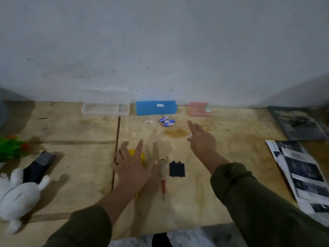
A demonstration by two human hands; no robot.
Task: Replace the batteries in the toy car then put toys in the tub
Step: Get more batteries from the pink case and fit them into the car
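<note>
Stained matt wooden table (71, 175), translucent plastic box (106, 109), fluffy plush rabbit (17, 195)

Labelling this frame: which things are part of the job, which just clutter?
Job: yellow toy car under left hand; batteries; black cover; screwdriver; right hand; plush toy.
Clutter: blue box; clear box; papers; plant.

Dim, flat indoor light; soft shadows fall left of objects. Whole frame motion-blurred, grainy. Wide-angle bending at edges.
</note>
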